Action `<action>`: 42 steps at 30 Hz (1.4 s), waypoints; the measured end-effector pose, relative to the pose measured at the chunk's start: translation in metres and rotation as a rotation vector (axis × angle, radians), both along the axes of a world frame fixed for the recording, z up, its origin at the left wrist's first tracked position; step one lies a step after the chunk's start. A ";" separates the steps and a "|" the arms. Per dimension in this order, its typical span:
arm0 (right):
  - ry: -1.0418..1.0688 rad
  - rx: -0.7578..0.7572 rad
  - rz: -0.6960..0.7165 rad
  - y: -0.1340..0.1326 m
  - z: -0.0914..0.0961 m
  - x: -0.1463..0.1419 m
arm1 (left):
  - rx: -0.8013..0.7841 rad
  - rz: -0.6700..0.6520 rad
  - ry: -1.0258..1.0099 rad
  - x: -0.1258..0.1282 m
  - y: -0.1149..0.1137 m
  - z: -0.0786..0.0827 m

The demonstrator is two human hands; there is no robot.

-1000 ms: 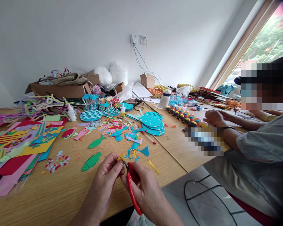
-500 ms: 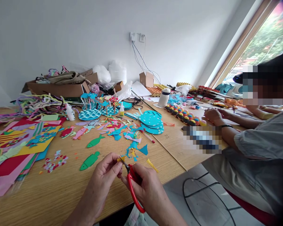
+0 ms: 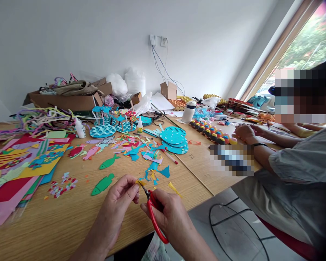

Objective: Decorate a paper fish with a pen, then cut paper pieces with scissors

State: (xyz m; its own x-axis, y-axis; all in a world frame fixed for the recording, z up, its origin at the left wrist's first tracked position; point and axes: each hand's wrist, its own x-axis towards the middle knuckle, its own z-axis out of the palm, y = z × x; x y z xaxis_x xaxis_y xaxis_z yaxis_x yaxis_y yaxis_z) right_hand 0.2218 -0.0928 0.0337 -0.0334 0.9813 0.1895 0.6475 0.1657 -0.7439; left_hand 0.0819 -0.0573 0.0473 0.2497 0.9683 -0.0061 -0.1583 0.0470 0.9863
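My right hand (image 3: 167,214) grips red-handled scissors (image 3: 154,214), blades pointing up and left. My left hand (image 3: 119,201) pinches a small yellow paper scrap (image 3: 139,182) right at the blade tips. Both hands hover over the near edge of the wooden table (image 3: 70,224). Two green paper fish (image 3: 102,184) lie just beyond my left hand. A pile of blue, pink and yellow paper offcuts (image 3: 154,170) sits just past the scissors.
Coloured paper sheets (image 3: 19,166) are stacked at the left. Blue paper discs (image 3: 175,139), wave models (image 3: 103,129), glue bottles, pipe cleaners and a cardboard box (image 3: 65,99) crowd the far side. Another person (image 3: 296,174) sits at the right, hand by painted balls. A black cable loops on the floor.
The view has drifted slightly; my hands stay together at the table edge, with the scissors shifted a little lower and right against the yellow scrap.
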 end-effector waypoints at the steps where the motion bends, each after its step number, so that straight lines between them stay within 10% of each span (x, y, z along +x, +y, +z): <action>1: -0.006 -0.008 0.000 0.000 0.000 0.000 | -0.001 0.004 -0.001 0.000 0.000 0.000; 42: 0.031 -0.081 -0.008 -0.002 0.005 0.002 | 0.031 0.003 0.081 0.000 0.004 -0.005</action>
State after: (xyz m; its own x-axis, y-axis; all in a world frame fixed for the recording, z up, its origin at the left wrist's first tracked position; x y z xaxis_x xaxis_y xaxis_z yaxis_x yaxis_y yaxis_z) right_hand 0.2240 -0.0945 0.0388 -0.0205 0.9937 0.1099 0.6250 0.0986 -0.7744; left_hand 0.0818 -0.0535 0.0422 0.2469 0.9690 0.0037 -0.0785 0.0162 0.9968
